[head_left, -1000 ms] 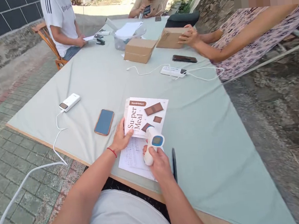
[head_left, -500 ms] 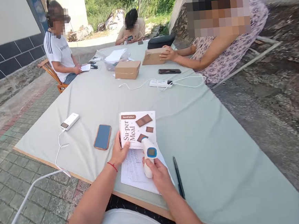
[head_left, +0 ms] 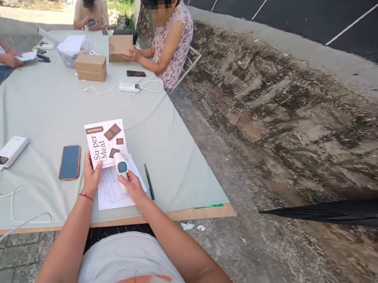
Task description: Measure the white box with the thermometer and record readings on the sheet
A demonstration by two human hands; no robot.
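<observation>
My left hand (head_left: 91, 173) grips the lower left edge of a white box (head_left: 105, 139) printed with brown bars and the words "Su-per Meal". The box is tilted up so its front faces me. In my right hand (head_left: 132, 186) is a white infrared thermometer (head_left: 121, 166) with a blue-rimmed display, held against or just before the box's lower right part; I cannot tell whether they touch. Beneath both hands lies a printed paper sheet (head_left: 115, 199). A black pen (head_left: 149, 181) rests right of the sheet, and an orange-edged phone (head_left: 69, 162) lies to the left.
A white power bank (head_left: 10, 152) with a cable sits at the left. Farther back are a cardboard box (head_left: 90, 67), another white power bank (head_left: 129, 87), a dark phone (head_left: 135, 73) and a plastic bin (head_left: 68, 59) with papers. Several people sit around the cloth-covered table (head_left: 155, 131).
My view has swung to the right, so the table and everything on it appear farther left. Both hands keep hold of the box and the thermometer. The person at the right has shifted a hand on the cardboard box.
</observation>
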